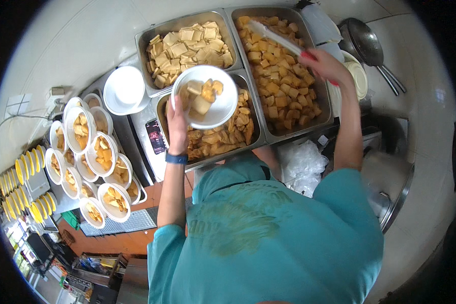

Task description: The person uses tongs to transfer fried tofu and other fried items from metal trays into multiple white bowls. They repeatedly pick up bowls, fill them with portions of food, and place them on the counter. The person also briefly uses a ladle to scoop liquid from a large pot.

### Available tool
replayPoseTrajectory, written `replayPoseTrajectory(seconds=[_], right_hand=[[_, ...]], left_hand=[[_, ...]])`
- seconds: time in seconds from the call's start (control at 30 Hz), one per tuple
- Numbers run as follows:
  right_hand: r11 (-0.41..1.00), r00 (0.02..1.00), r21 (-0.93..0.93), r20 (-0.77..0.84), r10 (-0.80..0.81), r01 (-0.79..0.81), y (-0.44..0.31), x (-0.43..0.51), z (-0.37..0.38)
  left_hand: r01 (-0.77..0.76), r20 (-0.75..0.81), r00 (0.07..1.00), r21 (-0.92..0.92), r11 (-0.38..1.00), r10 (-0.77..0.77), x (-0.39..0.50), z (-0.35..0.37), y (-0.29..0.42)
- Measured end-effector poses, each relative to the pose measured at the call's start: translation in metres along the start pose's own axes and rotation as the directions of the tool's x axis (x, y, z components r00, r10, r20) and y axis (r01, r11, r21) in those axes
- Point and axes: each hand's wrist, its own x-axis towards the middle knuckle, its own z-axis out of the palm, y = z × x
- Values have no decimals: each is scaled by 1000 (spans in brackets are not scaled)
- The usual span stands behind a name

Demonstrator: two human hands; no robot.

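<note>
My left hand (177, 123) holds a white plastic bowl (223, 110) by its left rim, tilted, with a few pieces of tofu and chunks of food inside. The bowl is over the tray of tofu slices (190, 45) and the tray of braised meat pieces (216, 140), which it partly hides. In my right hand (325, 66) are tongs (277, 37) with red grips and pale ends, blurred, over the upper part of a long steel tray of cubed chunks (281, 87). Whether the tongs hold a piece cannot be told.
Left are stacked empty white bowls (124, 90), a phone (155, 136) and many filled bowls (102, 155), some stacked. Dark pans (363, 41) and pale lids (355, 78) are at the right, with clear plastic bags (302, 163) below the long tray.
</note>
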Motion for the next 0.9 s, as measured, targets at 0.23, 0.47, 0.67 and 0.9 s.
replayPoseTrajectory(seconds=[0.23,0.47,0.67,0.9], right_hand=[[957,951,-223,-205,-232,186,7,-33,-6],[501,949,-866,-159,-273,-1,-8,160,-22],[406,951,-908,-28,-309,106,-45,172,-37],[583,960,-809,-107,-259,67,-44,81,-43]], left_hand=[[16,68,998,-53,998,-12,23,35,-3],[112,24,994,-144,983,-110,-10,26,-13],[89,21,996,-179,980,-87,-25,18,-16],[67,23,998,-124,990,-65,-11,19,-14]])
